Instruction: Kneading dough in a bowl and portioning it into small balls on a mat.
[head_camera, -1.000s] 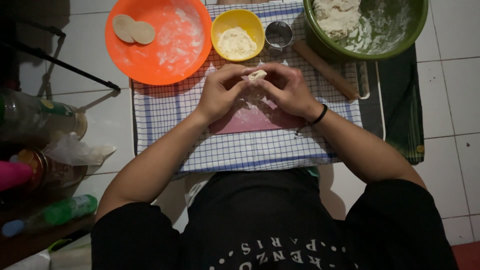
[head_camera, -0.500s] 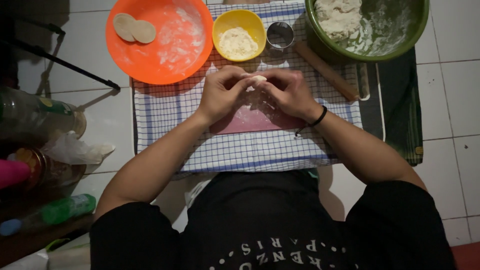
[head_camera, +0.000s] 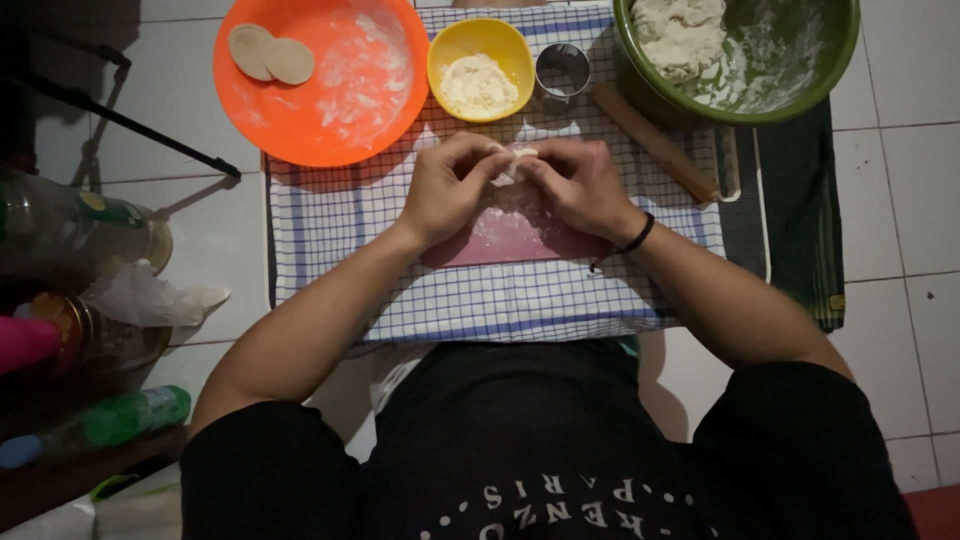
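Dough piece (head_camera: 518, 158): pinched between left hand (head_camera: 452, 188) and right hand (head_camera: 580, 185). Far: orange plate (head_camera: 330, 120), two dough rounds (head_camera: 270, 55); yellow bowl (head_camera: 445, 45), filling; green bowl (head_camera: 800, 85), dough.

top: black short-sleeved shirt, pale lettering | arms: bare | right wrist: thin black band (head_camera: 638, 236)

Dim white tiled floor (head_camera: 900, 220)

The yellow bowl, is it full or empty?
Partly full: the yellow bowl holds a mound of pale filling, with bare yellow wall around it.
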